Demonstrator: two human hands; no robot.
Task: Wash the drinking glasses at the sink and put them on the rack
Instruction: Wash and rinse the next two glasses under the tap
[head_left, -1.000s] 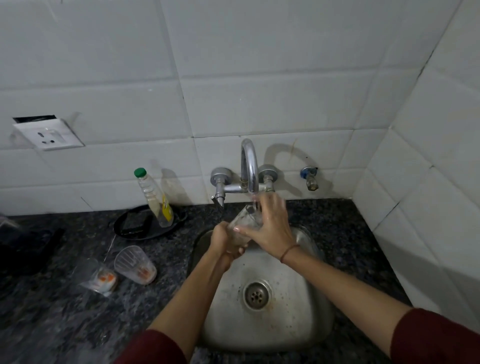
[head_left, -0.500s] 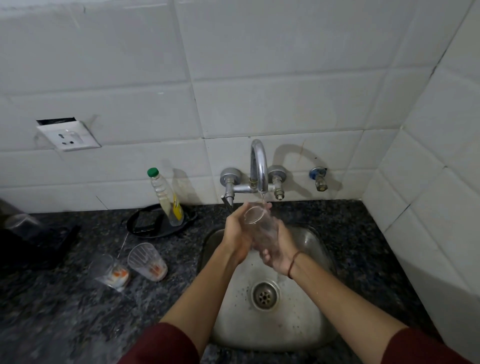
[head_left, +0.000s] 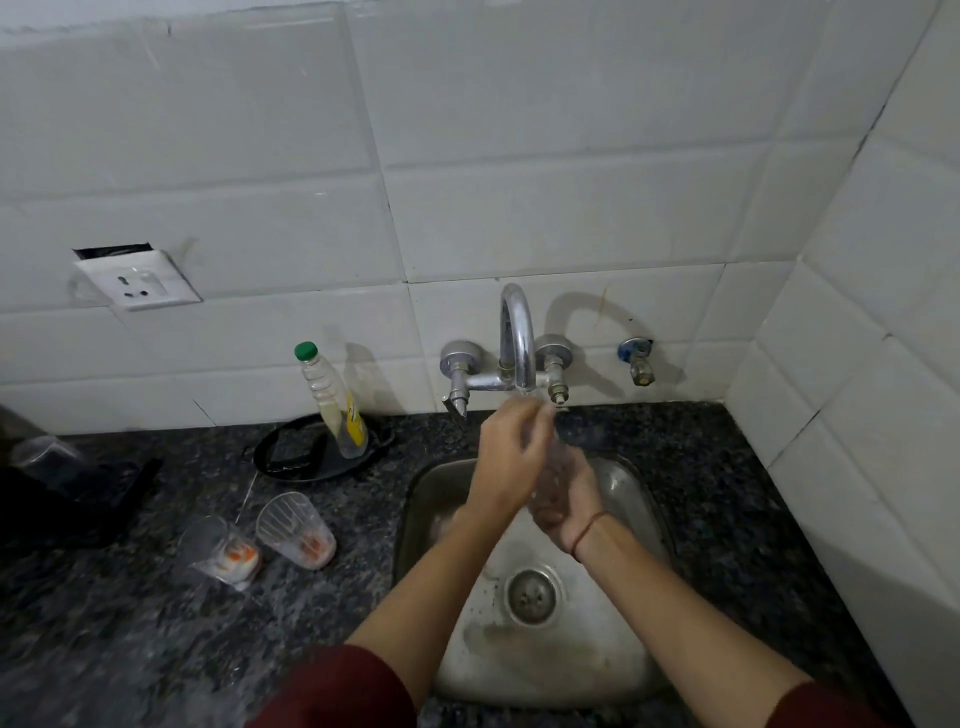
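I hold a clear drinking glass (head_left: 551, 470) over the steel sink (head_left: 631, 670), right under the spout of the tap (head_left: 517, 338). My right hand (head_left: 569, 501) grips the glass from below and from the right. My left hand (head_left: 506, 457) wraps its upper part, fingers up at the rim. The glass is blurred and mostly hidden between my hands. Two more clear glasses (head_left: 296, 530) (head_left: 221, 553) with orange residue at the bottom lie tipped on the dark granite counter left of the sink.
A soap bottle (head_left: 332, 402) with a green cap stands on a black tray (head_left: 291, 457) behind the two glasses. A black object (head_left: 62, 499) with an upturned clear cup sits at the far left. A wall socket (head_left: 137, 280) hangs above. Tiled walls close the back and right.
My left hand has slid up over the top of the glass toward the spout. My right hand stays under it. The view has shifted slightly.
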